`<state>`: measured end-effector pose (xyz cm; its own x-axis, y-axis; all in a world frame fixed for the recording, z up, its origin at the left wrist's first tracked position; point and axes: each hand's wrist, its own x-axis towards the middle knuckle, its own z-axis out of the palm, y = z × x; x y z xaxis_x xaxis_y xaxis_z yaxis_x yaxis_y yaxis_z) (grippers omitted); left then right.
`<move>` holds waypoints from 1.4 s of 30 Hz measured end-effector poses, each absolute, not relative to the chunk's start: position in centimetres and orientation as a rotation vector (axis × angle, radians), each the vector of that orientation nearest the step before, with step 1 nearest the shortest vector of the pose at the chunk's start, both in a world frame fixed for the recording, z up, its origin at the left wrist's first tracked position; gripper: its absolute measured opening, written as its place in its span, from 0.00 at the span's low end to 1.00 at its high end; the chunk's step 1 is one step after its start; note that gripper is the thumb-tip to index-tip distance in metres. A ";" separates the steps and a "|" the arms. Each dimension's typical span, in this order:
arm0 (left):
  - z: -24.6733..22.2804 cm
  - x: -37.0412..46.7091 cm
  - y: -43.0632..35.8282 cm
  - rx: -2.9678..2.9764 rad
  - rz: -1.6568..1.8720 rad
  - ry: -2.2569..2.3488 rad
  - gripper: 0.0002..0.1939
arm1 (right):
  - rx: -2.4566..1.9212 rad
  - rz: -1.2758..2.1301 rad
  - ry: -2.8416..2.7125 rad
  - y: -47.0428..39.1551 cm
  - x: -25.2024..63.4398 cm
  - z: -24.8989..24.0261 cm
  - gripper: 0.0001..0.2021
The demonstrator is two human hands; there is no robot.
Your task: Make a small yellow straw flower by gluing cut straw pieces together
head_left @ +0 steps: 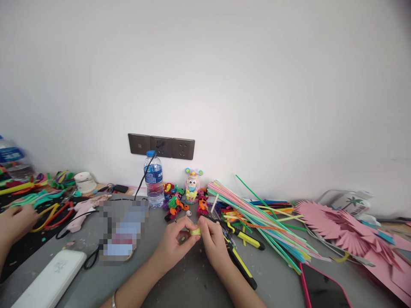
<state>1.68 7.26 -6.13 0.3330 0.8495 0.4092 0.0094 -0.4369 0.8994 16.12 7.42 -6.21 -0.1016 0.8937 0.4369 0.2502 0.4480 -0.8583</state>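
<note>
Close together over the middle of the grey table, both my hands work on a small coiled piece of yellow pipe cleaner [195, 232]. My left hand [176, 243] pinches it between thumb and fingertips. My right hand [212, 239] is closed against its right side, and its fingers partly hide the piece. Just behind stands a small figure [192, 188] with big eyes and a yellow lower body. Colourful pipe cleaner figures [175, 203] lie to its left. Beside my right hand are yellow-and-black handled pliers [245, 238].
A bundle of pastel pipe cleaners [257, 218] lies right, near pink folded paper [340, 231] and a pink-edged phone [324, 286]. Left are a water bottle [154, 182], a blurred-out phone [123, 231], a white power bank [51, 280], a pink glue gun [81, 214] and another person's hand [21, 222].
</note>
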 end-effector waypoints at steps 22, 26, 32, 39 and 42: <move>-5.4 2.1 6.9 1.454 1.212 0.747 0.11 | -0.950 0.694 -1.591 6.9 16.3 -5.7 0.11; -4.9 2.1 7.0 1.398 1.246 0.769 0.13 | -0.867 0.835 -1.532 6.8 16.1 -5.4 0.09; -5.3 2.1 7.2 1.337 1.236 0.755 0.15 | -0.854 0.910 -1.476 7.0 15.9 -5.4 0.13; -5.4 2.1 7.2 1.361 1.211 0.750 0.17 | -0.898 0.908 -1.462 7.4 16.1 -6.1 0.16; -5.2 2.2 7.2 1.352 1.210 0.759 0.19 | -0.911 0.926 -1.456 7.5 16.1 -6.2 0.17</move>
<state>2.19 7.23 -5.19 0.2690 0.9354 0.2297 -0.1998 -0.1791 0.9633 16.07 7.49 -6.22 -0.0728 0.9183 0.3891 0.0372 0.3924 -0.9190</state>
